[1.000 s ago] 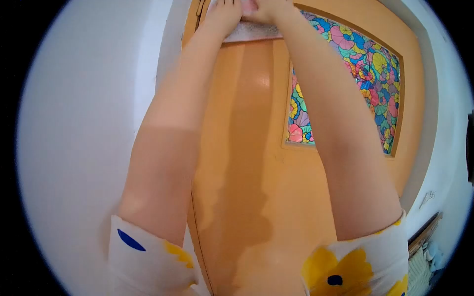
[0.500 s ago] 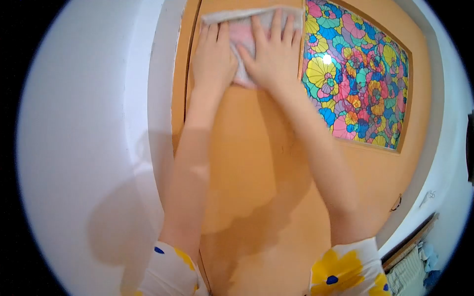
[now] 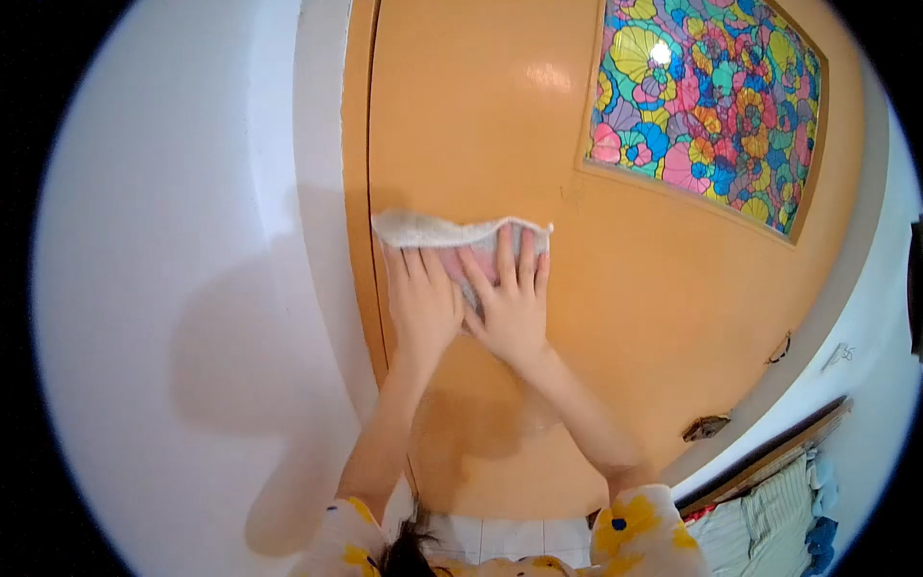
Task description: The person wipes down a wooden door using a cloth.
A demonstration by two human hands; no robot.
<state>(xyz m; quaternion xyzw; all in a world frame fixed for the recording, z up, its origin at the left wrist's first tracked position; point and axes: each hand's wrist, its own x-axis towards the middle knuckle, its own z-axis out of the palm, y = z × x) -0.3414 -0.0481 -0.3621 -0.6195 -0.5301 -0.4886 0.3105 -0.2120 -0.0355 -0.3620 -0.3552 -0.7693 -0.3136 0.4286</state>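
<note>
A folded cloth point(image 3: 437, 234), whitish with pink and grey patches, lies pressed against an orange door point(image 3: 481, 125). My left hand point(image 3: 423, 303) rests flat on the cloth's left part, fingers pointing up. On its right part my right hand point(image 3: 514, 308) is spread, with the thumb reaching toward my left hand. The cloth's upper edge curls away from the door above my fingertips. Both palms cover much of its lower half. Neither hand grips the cloth; they push it on the surface.
Colourful flower-patterned glass point(image 3: 711, 106) fills a framed panel at upper right. A white wall point(image 3: 212, 240) stands at left. Low on the door's right are a dark latch point(image 3: 707, 428) and a small handle point(image 3: 779, 348). A bed with striped bedding point(image 3: 779, 514) sits at lower right, above pale floor tiles point(image 3: 481, 539).
Both hands have slid the cloth down the door, from beside the patterned glass to below it. The view has tilted, so floor tiles and more of the bed now show.
</note>
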